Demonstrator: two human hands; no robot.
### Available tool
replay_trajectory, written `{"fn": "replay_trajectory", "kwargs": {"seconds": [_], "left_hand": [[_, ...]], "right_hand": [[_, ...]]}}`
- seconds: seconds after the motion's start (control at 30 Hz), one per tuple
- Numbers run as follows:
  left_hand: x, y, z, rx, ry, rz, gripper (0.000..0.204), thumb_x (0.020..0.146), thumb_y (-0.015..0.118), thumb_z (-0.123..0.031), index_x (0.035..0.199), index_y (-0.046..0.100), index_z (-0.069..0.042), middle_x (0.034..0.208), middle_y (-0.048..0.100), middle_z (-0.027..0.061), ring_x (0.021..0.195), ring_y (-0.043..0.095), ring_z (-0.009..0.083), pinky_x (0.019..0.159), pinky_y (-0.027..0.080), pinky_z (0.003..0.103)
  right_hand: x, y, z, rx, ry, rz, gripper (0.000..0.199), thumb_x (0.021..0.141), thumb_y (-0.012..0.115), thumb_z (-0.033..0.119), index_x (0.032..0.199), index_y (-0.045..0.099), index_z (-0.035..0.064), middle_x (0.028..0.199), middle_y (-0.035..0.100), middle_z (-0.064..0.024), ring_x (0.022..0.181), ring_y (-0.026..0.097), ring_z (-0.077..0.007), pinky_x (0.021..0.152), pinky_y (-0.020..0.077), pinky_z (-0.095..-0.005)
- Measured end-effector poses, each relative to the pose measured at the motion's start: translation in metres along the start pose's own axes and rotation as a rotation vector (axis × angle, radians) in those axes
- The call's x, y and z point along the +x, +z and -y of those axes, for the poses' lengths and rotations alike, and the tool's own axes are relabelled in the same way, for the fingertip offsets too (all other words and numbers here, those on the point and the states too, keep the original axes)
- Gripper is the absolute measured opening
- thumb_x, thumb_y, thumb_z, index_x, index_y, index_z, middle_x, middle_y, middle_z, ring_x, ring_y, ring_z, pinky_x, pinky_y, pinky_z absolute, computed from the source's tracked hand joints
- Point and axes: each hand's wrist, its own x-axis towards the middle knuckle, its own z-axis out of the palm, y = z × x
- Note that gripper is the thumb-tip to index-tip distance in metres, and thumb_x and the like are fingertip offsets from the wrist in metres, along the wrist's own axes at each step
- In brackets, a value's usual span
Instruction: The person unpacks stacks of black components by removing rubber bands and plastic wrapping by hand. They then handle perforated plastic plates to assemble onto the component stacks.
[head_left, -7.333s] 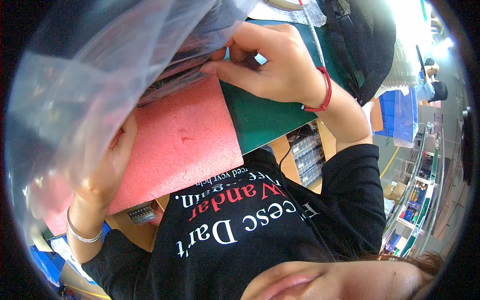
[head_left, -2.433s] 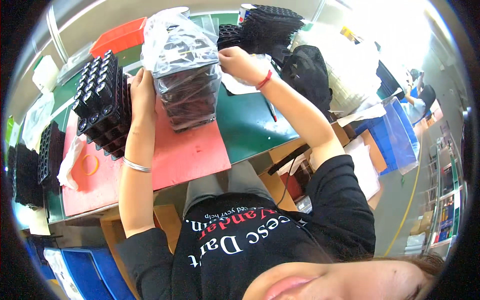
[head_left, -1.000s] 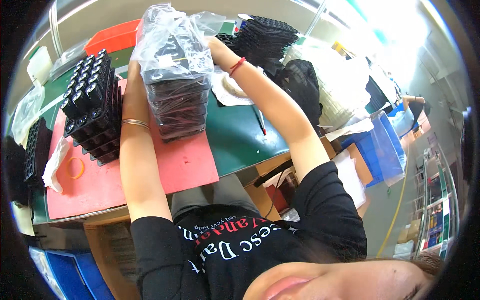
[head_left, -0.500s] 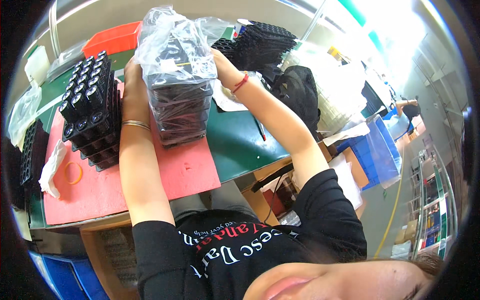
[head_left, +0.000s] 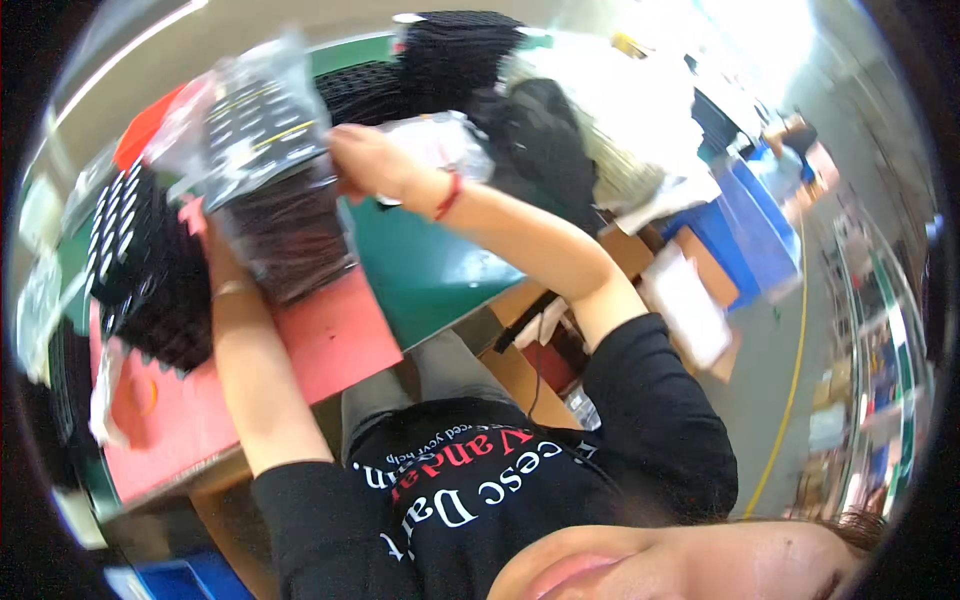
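Note:
A tall stack of black trays in a clear plastic bag (head_left: 290, 225) stands tilted on the pink mat (head_left: 335, 335). Round cells show through the film on top. My right hand (head_left: 372, 165) is at the upper right edge of the bag, its fingers curled in against it. Low on the left side of the stack is my left hand (head_left: 218, 245); its fingers are hidden behind the bag. Just left of it stands another stack of black trays (head_left: 150, 270), unwrapped, with shiny round tops in rows.
A red bin (head_left: 150, 125) sits behind the stacks. Black trays (head_left: 455, 55) are piled at the back, beside a dark mesh bag (head_left: 545, 135). Crumpled white plastic (head_left: 435, 140) lies on the green tabletop (head_left: 430, 265). A blue crate (head_left: 745, 235) stands to the right.
The loose, crumpled film over the stack now lies smoother across its top. My right hand has come round to its near right edge. The whole view has shifted and blurred somewhat.

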Motion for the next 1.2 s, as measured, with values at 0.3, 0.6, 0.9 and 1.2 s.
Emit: {"fn": "replay_trajectory", "kwargs": {"seconds": [0.3,0.6,0.9,1.2], "left_hand": [[-0.038,0.005,0.016,0.195,-0.088,-0.113,0.045,0.096,0.045,-0.031,0.130,0.050,-0.001,0.123,0.057,0.0148,0.108,0.057,0.0281,0.092,0.047,0.041],[-0.108,-0.001,0.018,0.534,0.129,-0.228,0.050,0.098,0.038,-0.034,0.133,0.047,0.000,0.130,0.052,0.0181,0.116,0.052,0.0333,0.098,0.042,0.048],[-0.129,-0.039,-0.028,1.751,0.684,0.174,0.047,0.093,0.056,-0.038,0.122,0.052,0.000,0.114,0.060,0.0193,0.094,0.062,0.0351,0.079,0.052,0.043],[-0.144,-0.007,-0.047,2.127,1.358,0.303,0.025,0.090,0.062,-0.037,0.091,0.067,-0.012,0.096,0.067,0.0042,0.074,0.067,0.0214,0.054,0.052,0.032]], "right_hand": [[-0.046,0.014,0.021,-0.593,-0.463,-0.398,0.027,0.069,0.060,0.023,0.088,0.061,0.0042,0.078,0.064,-0.0168,0.075,0.065,-0.0370,0.063,0.0531,-0.0466],[-0.059,0.015,0.011,-1.187,-0.549,-0.235,0.034,0.076,0.061,0.032,0.087,0.064,-0.0004,0.078,0.068,-0.0069,0.073,0.066,-0.0217,0.070,0.0430,-0.0425],[-0.075,0.011,0.033,-1.316,-0.749,-0.006,0.014,0.082,0.059,0.027,0.074,0.070,0.0214,0.075,0.069,0.0069,0.067,0.065,-0.0160,0.065,0.0396,-0.0397],[-0.073,0.015,0.011,-1.220,-0.749,-0.023,0.015,0.076,0.060,0.027,0.070,0.068,0.0156,0.067,0.067,0.0042,0.060,0.065,-0.0165,0.057,0.0405,-0.0370]]}}
